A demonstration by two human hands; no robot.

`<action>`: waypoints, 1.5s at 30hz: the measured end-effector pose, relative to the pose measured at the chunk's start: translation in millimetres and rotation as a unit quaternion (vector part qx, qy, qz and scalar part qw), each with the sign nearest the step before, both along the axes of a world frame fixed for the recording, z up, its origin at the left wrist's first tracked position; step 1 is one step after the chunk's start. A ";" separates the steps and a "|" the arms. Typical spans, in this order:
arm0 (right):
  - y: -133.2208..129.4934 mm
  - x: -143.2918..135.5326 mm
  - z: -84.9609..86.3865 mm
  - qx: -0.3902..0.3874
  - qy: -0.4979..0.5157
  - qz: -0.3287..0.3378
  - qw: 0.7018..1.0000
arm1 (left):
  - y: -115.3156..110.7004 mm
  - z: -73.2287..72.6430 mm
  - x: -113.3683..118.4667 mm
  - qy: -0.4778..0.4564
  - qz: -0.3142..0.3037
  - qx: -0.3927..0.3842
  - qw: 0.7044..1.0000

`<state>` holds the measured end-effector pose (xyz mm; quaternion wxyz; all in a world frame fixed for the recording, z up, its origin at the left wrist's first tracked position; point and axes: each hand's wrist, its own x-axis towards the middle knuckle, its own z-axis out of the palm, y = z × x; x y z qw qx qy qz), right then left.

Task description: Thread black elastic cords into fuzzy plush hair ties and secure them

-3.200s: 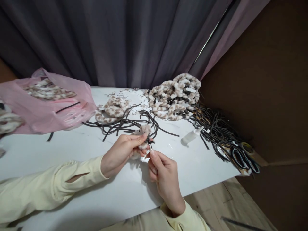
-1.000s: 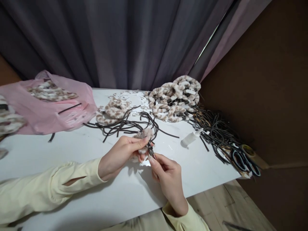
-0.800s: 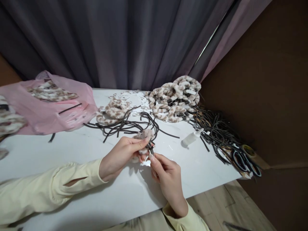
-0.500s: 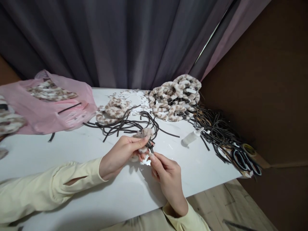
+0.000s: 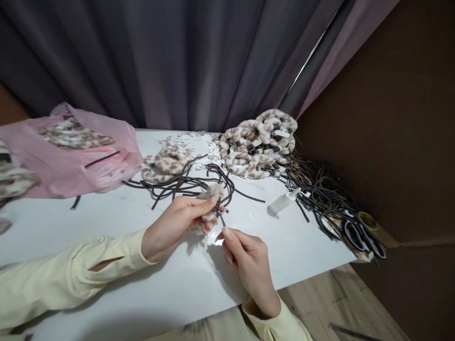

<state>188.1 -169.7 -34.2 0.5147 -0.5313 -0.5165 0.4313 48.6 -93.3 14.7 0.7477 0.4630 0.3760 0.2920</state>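
Just the one cam here, worn on the head, looking forward and down from the near side of the white surface [image 5: 159, 289]. The left hand [image 5: 174, 220] and right hand [image 5: 249, 258] sit pretty close to the lens, around the middle, with the sleeves [image 5: 88, 267] running in from near left and near right. It's wide enough to catch the dark grey curtain [image 5: 159, 66] along the far side, a brown panel [image 5: 398, 142] at right and some wooden floor [image 5: 330, 298] near right.

A dark gray curtain [image 5: 159, 61] hangs behind the far edge of the white desk [image 5: 302, 246], a thin bright gap [image 5: 309, 59] toward its right. Beyond the desk's right end stands a brown panel [image 5: 401, 118]; pale wooden floor [image 5: 330, 298] shows below.
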 end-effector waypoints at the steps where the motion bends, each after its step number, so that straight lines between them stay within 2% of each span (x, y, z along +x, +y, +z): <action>1: 0.7 0.8 0.2 -0.006 -0.001 0.002 1.000 | 0.0 0.3 0.0 -0.001 0.000 0.000 1.000; 14: 3.2 4.6 0.0 -0.030 -0.019 -0.004 0.999 | 1.7 -4.1 2.1 0.006 -0.004 -0.004 1.000; 21: 6.0 9.7 3.9 -0.075 0.011 0.002 0.997 | 3.5 -8.9 2.2 0.003 0.003 -0.018 1.000; 27: 7.3 10.4 6.3 -0.092 0.022 0.039 0.995 | 4.6 -14.1 2.5 -0.006 0.008 -0.033 0.999; 35: 7.2 10.0 1.7 -0.081 0.003 0.009 0.997 | 6.5 -19.2 3.8 0.000 0.006 -0.034 0.999; 41: 9.4 14.7 3.5 -0.082 0.060 0.112 0.989 | 8.5 -21.1 1.5 0.006 0.004 -0.024 1.000; 45: 10.1 14.7 -0.4 -0.084 0.090 0.116 0.986 | 8.0 -22.7 1.2 0.009 0.002 -0.033 0.999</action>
